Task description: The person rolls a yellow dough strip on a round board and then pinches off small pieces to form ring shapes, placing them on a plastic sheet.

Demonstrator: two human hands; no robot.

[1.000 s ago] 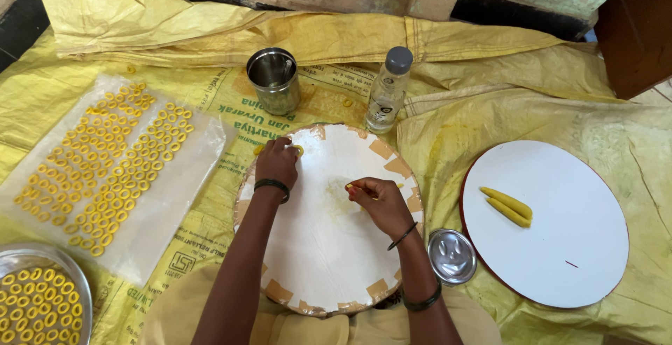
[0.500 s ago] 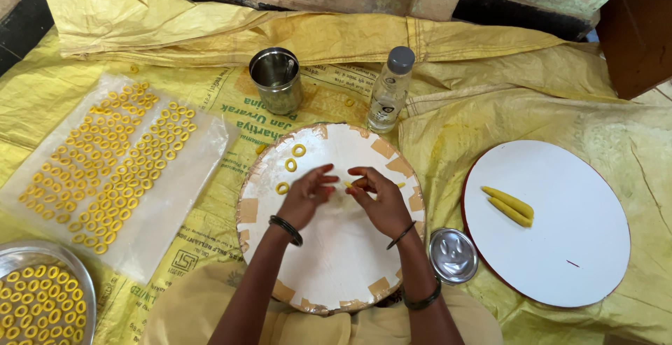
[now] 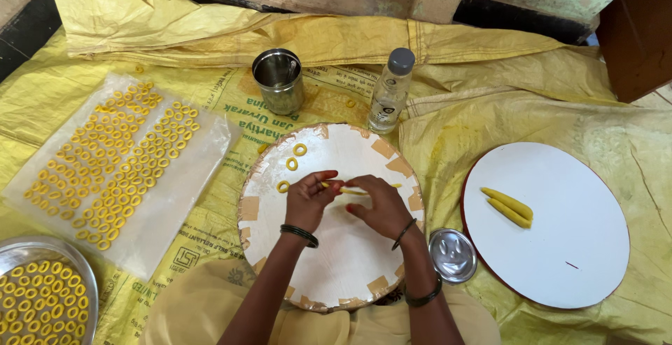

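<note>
- I see both hands meeting over the middle of the round white board (image 3: 350, 261), which lies on the person's lap over the yellow sheet (image 3: 490, 107).
- My left hand (image 3: 308, 201) has its fingers pinched narrow on one end of a thin yellow dough strand (image 3: 353, 190); the thumb and forefinger close right on it.
- My right hand (image 3: 378, 208) grips the same strand from the other side, fingertips drawn together, the rest of the hand curled above the board.
- The strand runs roughly level between the two hands, just above the board's upper half; whether it touches the board I cannot tell.
- Three small yellow dough rings (image 3: 292, 164) sit on the board's upper left part, in a short slanted line, just beside the left hand's knuckles.
- Brown tape patches run round the board's rim.
- Behind the board stand a steel cup (image 3: 278, 81) and a clear bottle with a grey cap (image 3: 390, 92), near each other but apart.
- To the left lies a clear plastic sheet (image 3: 168, 212) covered with many rows of the same yellow rings.
- At the lower left corner a steel plate (image 3: 66, 261) holds more rings.
- To the right, a second round white board (image 3: 560, 247) carries two thicker yellow dough rolls (image 3: 509, 206) lying side by side.
- A small steel lid (image 3: 453, 255) rests between the two boards, near the right wrist with its dark bangles.
</note>
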